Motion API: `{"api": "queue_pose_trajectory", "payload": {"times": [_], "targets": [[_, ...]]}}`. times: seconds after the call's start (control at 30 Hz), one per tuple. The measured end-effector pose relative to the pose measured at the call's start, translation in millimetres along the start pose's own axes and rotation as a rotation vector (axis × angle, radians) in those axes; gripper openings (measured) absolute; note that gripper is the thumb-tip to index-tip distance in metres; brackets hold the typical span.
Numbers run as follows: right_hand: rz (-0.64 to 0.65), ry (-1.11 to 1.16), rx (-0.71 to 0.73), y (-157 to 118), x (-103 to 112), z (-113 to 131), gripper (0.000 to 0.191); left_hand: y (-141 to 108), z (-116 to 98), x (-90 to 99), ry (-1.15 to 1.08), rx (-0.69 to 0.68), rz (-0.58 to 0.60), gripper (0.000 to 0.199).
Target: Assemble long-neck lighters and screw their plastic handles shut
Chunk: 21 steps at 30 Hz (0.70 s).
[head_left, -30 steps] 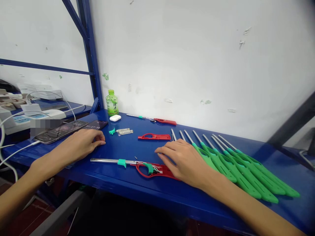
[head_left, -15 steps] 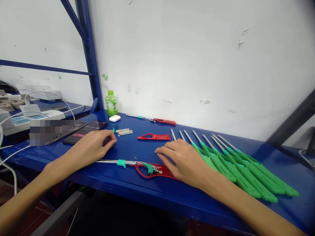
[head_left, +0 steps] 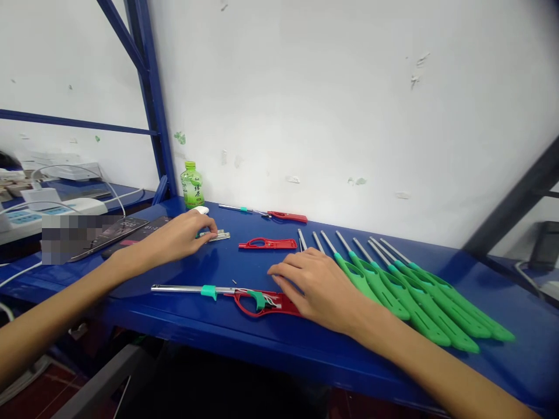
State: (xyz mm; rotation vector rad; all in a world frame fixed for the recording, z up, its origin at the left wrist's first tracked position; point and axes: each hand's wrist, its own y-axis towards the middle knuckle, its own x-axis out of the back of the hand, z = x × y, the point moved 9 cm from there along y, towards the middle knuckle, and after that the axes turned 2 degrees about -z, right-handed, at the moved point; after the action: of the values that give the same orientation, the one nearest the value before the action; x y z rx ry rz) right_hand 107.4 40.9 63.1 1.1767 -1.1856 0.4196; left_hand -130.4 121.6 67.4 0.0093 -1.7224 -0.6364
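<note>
Opened red lighter (head_left: 230, 290) lay along the near edge of the blue surface (head_left: 244, 267), its right end beneath the right hand (head_left: 317, 285). The fingers of that grip curved loosely, slightly parted; the palm was hidden, so I could not tell whether it had hold of the handle. Beyond the lighter's tube, the left hand (head_left: 194, 231) was over some small metal parts (head_left: 223, 235), thumb and fingertips bent close together; I could not tell whether this grip had closed on one.

On the lighter itself, a green sleeve (head_left: 208, 291) sat on the tube, which pointed left, and a green trigger (head_left: 259, 300) and white wires (head_left: 273, 299) showed at the handle. Just beyond it lay a tiny pin (head_left: 234, 281); farther beyond, a separate red half-shell (head_left: 283, 244), then another red lighter (head_left: 286, 216) near the wall (head_left: 332, 116).

To the lighter's right, green lighters (head_left: 439, 320) overlapped in a row, tubes pointing away. Beyond it to the left were two phones (head_left: 111, 233), a white case (head_left: 201, 210) partly behind the left hand, and an upright green bottle (head_left: 192, 189).
</note>
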Motion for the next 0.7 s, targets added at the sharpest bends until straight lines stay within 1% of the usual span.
{"api": "queue_pose_trajectory", "payload": {"times": [0.13,0.27,0.47,0.7], "targets": [[0.007,-0.005,0.003,0,0,1,0.024,16,0,-15.7,0.010,-0.036,0.074,0.031],[0.016,-0.005,0.004,1,0,2,0.024,23,-1,-25.1,0.015,-0.057,0.112,0.031],[0.030,-0.003,0.003,0,-2,2,0.025,20,-11,-28.5,0.034,-0.103,0.125,0.026],[0.028,-0.006,0.007,0,-2,2,0.023,21,-17,-32.6,0.120,-0.147,0.125,0.024]]}}
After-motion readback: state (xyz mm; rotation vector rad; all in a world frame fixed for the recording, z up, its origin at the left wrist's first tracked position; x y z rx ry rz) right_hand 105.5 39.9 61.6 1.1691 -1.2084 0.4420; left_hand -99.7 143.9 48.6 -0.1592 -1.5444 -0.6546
